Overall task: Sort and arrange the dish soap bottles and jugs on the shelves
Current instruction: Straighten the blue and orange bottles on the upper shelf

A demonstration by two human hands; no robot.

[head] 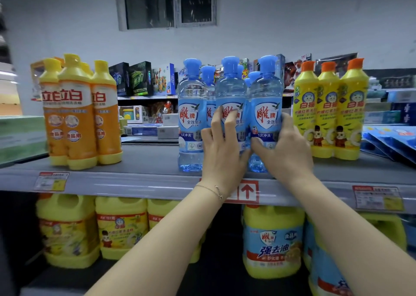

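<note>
Blue bottles at shelf edge, both hands' grip holding them, open gap leftward.

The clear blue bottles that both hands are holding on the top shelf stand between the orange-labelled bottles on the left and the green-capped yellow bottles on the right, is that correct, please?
Not quite: the yellow bottles on the right have orange caps, not green, as the head view shows. The rest holds: the left hand and right hand are on the clear blue bottles, which stand on the top shelf between the orange-labelled bottles and those yellow ones.
</note>
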